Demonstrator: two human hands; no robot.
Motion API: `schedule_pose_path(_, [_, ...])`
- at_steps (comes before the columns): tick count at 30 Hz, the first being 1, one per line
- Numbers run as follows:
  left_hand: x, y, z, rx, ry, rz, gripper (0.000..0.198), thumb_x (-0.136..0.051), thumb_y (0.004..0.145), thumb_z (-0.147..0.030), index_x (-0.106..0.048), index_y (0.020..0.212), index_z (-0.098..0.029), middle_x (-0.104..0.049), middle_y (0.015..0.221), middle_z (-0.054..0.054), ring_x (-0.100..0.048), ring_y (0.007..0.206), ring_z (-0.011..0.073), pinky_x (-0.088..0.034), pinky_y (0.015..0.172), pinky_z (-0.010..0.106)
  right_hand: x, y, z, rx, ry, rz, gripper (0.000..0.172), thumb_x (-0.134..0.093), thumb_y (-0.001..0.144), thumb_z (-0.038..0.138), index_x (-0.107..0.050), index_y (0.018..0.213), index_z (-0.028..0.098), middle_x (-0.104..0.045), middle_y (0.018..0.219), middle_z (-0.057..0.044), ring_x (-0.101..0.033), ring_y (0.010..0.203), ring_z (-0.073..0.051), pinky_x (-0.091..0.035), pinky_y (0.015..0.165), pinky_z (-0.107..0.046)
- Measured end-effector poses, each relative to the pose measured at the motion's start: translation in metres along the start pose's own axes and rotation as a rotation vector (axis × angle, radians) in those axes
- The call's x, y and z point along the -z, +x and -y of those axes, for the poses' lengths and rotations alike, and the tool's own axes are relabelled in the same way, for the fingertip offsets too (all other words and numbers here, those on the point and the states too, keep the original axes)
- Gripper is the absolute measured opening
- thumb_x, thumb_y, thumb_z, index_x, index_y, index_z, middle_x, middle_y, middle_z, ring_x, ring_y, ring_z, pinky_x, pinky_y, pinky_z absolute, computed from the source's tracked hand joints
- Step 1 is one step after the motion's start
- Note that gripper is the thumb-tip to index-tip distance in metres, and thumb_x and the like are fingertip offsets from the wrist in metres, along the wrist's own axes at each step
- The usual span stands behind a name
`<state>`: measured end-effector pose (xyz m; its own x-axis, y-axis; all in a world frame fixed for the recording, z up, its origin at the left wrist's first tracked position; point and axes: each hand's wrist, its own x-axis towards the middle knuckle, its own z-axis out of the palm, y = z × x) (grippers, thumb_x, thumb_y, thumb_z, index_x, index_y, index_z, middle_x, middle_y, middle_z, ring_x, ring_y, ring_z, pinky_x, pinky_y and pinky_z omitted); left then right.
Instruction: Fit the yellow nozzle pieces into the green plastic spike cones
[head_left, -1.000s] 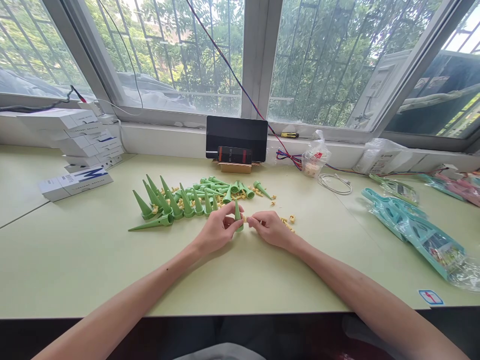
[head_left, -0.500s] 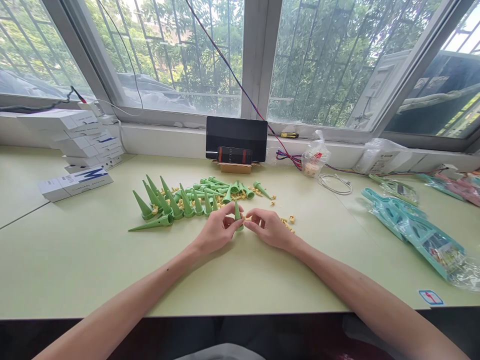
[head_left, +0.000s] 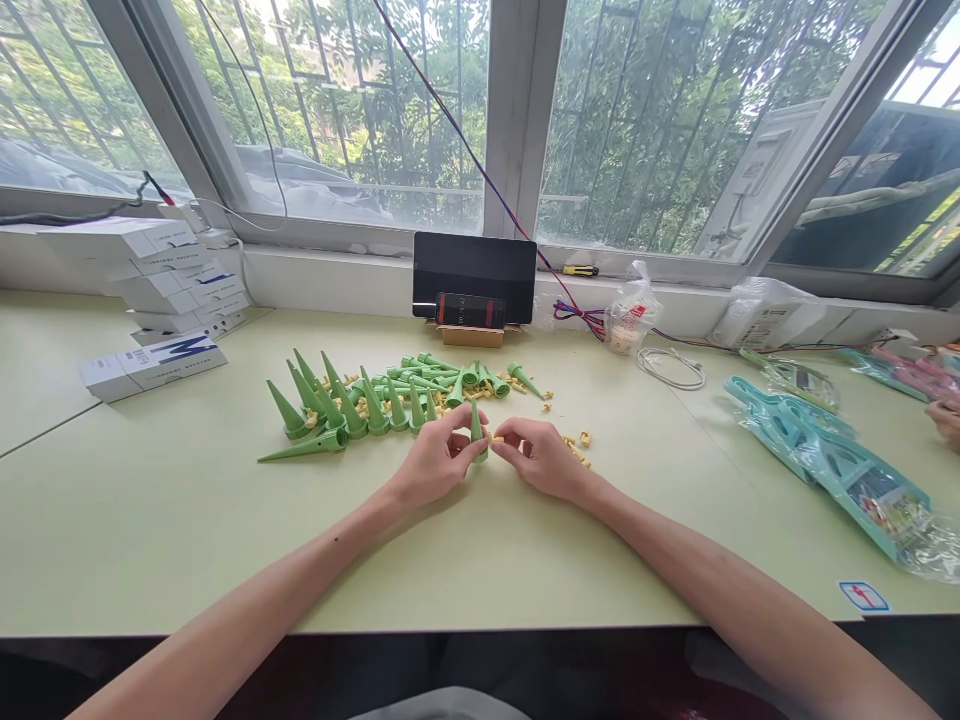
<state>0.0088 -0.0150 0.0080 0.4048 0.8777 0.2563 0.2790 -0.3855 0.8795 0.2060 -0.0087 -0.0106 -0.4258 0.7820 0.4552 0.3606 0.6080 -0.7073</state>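
Left of the held spike, a stack of white boxes (head_left: 176, 285) sits far back by the window, with one loose white box (head_left: 154, 362) lying nearer. A row of standing green spikes (head_left: 337, 408) runs closer in, and one spike lies flat (head_left: 304, 447) in front of the row.

The left hand (head_left: 433, 465) has thumb and fingers closed round a green cone spike (head_left: 475, 428), held tip-up just above the table (head_left: 480, 560). Immediately right of it, the right hand (head_left: 544, 460) pinches a small yellow fitting (head_left: 496, 438) against the spike's lower end; the two parts appear to be touching.

Assessment: the join looks best served by a steady, unrotated spike and a straight, square push on the fitting. A skewed push risks the fitting slipping out of the pinch.

Behind the held spike lies a heap of loose spikes (head_left: 442, 378), and beyond that a tablet (head_left: 474, 272) with a phone (head_left: 469, 309) propped before it. Right of the held spike are scattered yellow fittings (head_left: 576, 447), then a knotted plastic bag (head_left: 630, 315), a coiled white cable (head_left: 671, 368) and teal packets (head_left: 825, 450). Another person's hand (head_left: 946, 420) shows at the far right edge.

Nothing obstructs either hand; the nearest clutter is the loose fittings beside the right wrist.
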Motion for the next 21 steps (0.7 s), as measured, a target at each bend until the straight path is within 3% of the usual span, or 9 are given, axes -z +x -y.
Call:
schedule_pose_path(13, [0.0003,-0.0003,-0.0006,0.002,0.015,0.015,0.017,-0.058,0.09,-0.031,-0.055,0.101,-0.018,-0.045,0.063,-0.006,-0.042,0.048,0.0057,-0.032,0.044,0.019,0.0007,-0.0005,0.0,-0.018,-0.014,0.031,0.024,-0.052,0.095,0.029,-0.058,0.076,0.017,-0.054,0.065,0.002,-0.043,0.059,-0.01,-0.035,0.057,-0.024])
schedule_pose_path(21, [-0.0002,-0.0003,0.0003,-0.008,0.01,0.025,0.019,-0.058,0.09,-0.033,-0.054,0.102,-0.019,-0.056,0.078,-0.002,-0.045,0.048,0.0043,-0.036,0.045,0.019,0.0005,-0.0006,-0.001,-0.031,-0.032,0.028,0.029,-0.051,0.095,0.031,-0.051,0.069,0.017,-0.047,0.06,0.004,-0.038,0.057,-0.01,-0.031,0.056,-0.024])
